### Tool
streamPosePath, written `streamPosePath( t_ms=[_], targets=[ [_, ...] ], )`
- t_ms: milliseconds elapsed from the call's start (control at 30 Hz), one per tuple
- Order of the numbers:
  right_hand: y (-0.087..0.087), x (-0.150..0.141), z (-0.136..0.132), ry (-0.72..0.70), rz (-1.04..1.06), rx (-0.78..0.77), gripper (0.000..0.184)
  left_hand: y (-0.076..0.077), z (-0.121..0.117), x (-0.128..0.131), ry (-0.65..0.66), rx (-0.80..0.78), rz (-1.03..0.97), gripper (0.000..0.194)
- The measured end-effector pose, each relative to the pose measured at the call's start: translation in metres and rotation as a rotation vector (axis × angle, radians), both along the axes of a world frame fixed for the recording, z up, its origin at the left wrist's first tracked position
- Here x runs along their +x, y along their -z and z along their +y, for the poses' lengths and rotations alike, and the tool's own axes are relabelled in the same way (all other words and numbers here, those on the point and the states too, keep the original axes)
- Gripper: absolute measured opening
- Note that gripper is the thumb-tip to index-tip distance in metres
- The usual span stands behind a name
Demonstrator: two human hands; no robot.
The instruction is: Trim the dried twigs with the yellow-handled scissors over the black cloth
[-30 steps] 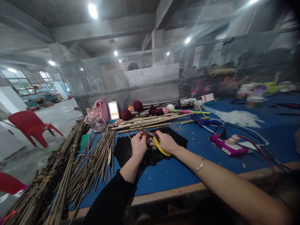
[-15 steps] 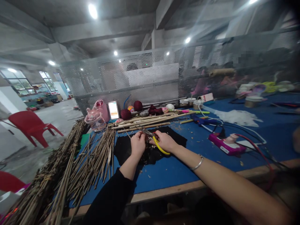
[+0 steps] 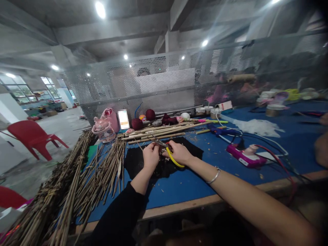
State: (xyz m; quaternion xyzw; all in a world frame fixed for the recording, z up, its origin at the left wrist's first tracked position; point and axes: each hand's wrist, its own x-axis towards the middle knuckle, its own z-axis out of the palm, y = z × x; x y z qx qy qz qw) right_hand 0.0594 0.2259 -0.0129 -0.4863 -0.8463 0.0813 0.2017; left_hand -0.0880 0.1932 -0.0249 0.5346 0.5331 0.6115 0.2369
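Grips metal scissors with a looped yellow handle [image 3: 168, 152] in the right hand [image 3: 181, 153], with fingers curled around the handle, over a ragged-edged black cloth [image 3: 133, 162] on the blue-topped desk [image 3: 166, 196]. Pinches a thin brown stick [image 3: 139, 144] between the closed fingertips of the left hand [image 3: 150, 158], also over the cloth, just beside the blades. Keeps both hands in nearly the same pose as half a second ago, with a slight drift of the view. Shows more now of a blurred, rounded shape [image 3: 322, 150] far right of the cloth, cut off at the edge; too smeared to identify. Loses the stick's other end behind the fingers; impossible to make out any contact with the blades. Crops a thick bundle of dark, dry twigs [image 3: 48, 194] well left of the cloth.
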Motion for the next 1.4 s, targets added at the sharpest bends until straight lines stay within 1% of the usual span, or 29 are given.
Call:
streamPosePath(
  t_ms=[200, 400, 533, 600, 700, 767, 867, 933, 967, 1067, 1167, 1267, 1400],
  targets=[
    [0.003, 0.001, 0.002, -0.014, 0.015, -0.003, 0.044, 0.002, 0.004, -0.002, 0.002, -0.009, 0.013, 0.027],
    [0.005, 0.003, 0.006, 0.039, -0.04, -0.009, 0.051, 0.001, 0.001, -0.007, -0.028, -0.042, 0.136, 0.027],
    [0.003, 0.001, 0.003, 0.072, -0.102, -0.004, 0.057, -0.003, -0.001, -0.008, -0.112, -0.034, 0.248, 0.025],
    [0.002, -0.004, -0.002, 0.108, -0.111, 0.005, 0.058, -0.004, 0.0, -0.005, -0.169, -0.06, 0.214, 0.024],
    [0.003, -0.013, -0.013, 0.187, -0.066, 0.062, 0.056, -0.006, 0.0, 0.002, -0.259, -0.11, 0.102, 0.025],
    [0.004, -0.015, -0.02, 0.219, -0.032, 0.108, 0.053, -0.006, -0.005, 0.006, -0.302, -0.099, 0.064, 0.025],
    [0.005, -0.008, -0.027, 0.227, -0.006, 0.158, 0.047, -0.003, -0.014, 0.007, -0.323, -0.016, 0.118, 0.023],
    [0.005, -0.001, -0.028, 0.229, 0.015, 0.177, 0.043, 0.0, -0.018, 0.005, -0.299, 0.014, 0.146, 0.022],
    [0.005, 0.002, -0.028, 0.23, 0.026, 0.182, 0.041, 0.003, -0.019, 0.004, -0.277, 0.002, 0.126, 0.022],
    [0.005, 0.007, -0.027, 0.234, 0.056, 0.187, 0.037, 0.008, -0.016, 0.005, -0.174, -0.076, -0.033, 0.022],
    [0.006, 0.005, -0.026, 0.21, 0.075, 0.182, 0.037, 0.009, -0.015, 0.009, -0.065, -0.082, -0.136, 0.019],
    [0.008, 0.003, -0.026, 0.164, 0.089, 0.19, 0.039, 0.007, -0.018, 0.013, -0.014, -0.073, -0.136, 0.017],
    [0.008, 0.003, -0.025, 0.154, 0.138, 0.191, 0.039, 0.005, -0.022, 0.014, -0.002, -0.083, -0.102, 0.021]
  ],
)
